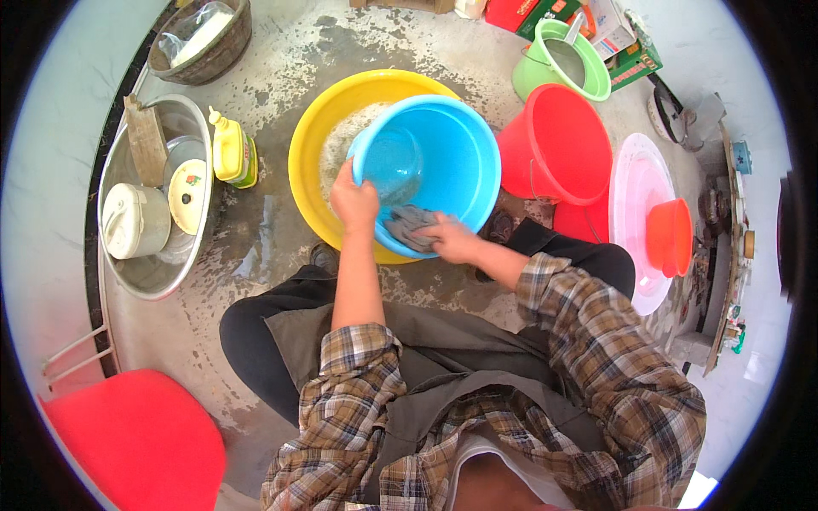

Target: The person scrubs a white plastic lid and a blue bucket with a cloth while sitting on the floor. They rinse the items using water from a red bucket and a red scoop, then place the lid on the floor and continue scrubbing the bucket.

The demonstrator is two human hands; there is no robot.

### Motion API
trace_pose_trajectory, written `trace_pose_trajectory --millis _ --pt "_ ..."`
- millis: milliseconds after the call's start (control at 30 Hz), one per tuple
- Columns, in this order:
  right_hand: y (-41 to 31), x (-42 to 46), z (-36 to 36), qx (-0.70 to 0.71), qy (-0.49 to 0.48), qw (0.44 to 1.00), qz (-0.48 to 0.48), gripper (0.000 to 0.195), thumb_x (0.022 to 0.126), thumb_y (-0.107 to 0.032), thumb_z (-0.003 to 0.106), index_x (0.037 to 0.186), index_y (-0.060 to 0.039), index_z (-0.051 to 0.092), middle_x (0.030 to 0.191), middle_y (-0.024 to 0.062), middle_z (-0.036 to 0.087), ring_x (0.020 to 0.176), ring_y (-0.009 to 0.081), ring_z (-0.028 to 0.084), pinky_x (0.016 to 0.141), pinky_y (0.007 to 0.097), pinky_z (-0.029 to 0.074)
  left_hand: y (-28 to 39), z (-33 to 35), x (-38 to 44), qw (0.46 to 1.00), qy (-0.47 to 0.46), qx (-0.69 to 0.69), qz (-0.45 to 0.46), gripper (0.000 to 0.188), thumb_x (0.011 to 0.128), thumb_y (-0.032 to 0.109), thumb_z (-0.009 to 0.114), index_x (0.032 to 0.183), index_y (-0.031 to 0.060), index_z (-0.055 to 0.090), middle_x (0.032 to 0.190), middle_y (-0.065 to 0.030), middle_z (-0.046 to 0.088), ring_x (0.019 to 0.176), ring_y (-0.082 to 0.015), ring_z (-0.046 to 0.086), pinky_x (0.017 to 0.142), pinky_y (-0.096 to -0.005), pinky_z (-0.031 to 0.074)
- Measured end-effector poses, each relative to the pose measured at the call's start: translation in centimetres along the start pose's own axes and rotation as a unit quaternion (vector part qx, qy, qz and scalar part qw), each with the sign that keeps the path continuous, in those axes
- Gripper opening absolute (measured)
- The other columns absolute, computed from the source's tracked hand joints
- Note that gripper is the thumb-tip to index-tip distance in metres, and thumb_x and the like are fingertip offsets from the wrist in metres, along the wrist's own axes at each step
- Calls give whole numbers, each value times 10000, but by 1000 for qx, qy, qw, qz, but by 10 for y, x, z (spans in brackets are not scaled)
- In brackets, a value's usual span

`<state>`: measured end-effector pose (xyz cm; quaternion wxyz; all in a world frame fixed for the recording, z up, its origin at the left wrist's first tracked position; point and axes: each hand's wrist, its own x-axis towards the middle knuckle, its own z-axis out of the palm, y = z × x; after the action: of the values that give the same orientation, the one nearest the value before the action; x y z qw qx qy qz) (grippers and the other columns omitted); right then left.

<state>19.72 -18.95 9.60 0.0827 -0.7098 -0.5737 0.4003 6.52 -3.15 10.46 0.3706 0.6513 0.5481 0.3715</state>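
Note:
A blue plastic bucket (457,160) is tilted over a larger yellow plastic basin (307,153) on the floor. Suds show in the basin, and some water lies inside the bucket. My left hand (355,199) grips the bucket's rim on its left side. With my right hand (452,239), a little blurred, I hold a wet grey cloth (409,223) against the inner wall near the rim closest to me.
At left are a metal basin (153,290) with a lidded pot and a board, and a yellow detergent bottle (229,148). A red bucket (569,144), a green bucket (530,73) and a pink basin (629,211) stand at right. A red chair (140,441) is at lower left.

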Motion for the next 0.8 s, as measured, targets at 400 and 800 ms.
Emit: trace_pose_trajectory --millis 400,800 --pt "1 77 -209 -611 73 640 -460 192 595 -217 592 721 -123 703 1223 33 469 1146 276 390 974 445 307 5 -11 23 979 -174 -93 -51 453 638 -83 449 1048 20 614 842 -167 657 776 -251 643 691 -344 488" --pt "28 21 -57 -476 -89 874 52 320 756 -321 601 1003 -126 660 1134 128 495 1072 323 410 803 468 340 -10 -2 7 993 -30 -108 -36 426 618 -59 463 1016 -25 608 857 -161 648 771 -236 629 727 -315 473"
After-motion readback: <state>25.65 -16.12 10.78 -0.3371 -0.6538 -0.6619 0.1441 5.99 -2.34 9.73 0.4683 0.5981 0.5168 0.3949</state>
